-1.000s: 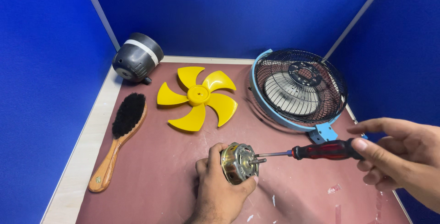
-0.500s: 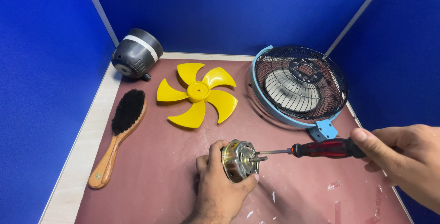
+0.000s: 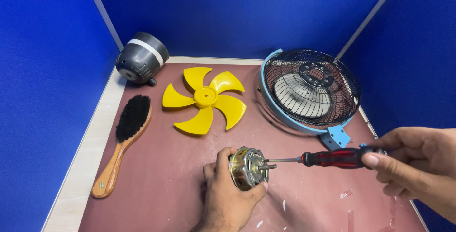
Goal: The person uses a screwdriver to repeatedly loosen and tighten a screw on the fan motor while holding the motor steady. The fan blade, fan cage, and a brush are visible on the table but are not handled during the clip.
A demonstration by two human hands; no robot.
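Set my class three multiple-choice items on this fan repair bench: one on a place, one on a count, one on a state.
1. Where does the wooden brush lie?
A. On the table's left side
B. Inside the fan guard
C. Under the motor

2. How many blades has the yellow fan blade?
A. Three
B. Five
C. Eight

3. What is the left hand doing?
A. Resting open
B. Gripping the motor
C. Holding the screwdriver

Answers: A, it lies by the left edge; B, five blades show; B, fingers wrap the motor while the right hand holds the screwdriver.

Beside the glossy yellow plastic fan blade (image 3: pixel 205 98) lie a varnished wooden brush (image 3: pixel 122 142), a bare-metal motor (image 3: pixel 247 168) and a black wire grille (image 3: pixel 311 87); the table (image 3: pixel 156 179) beneath it is matt maroon.
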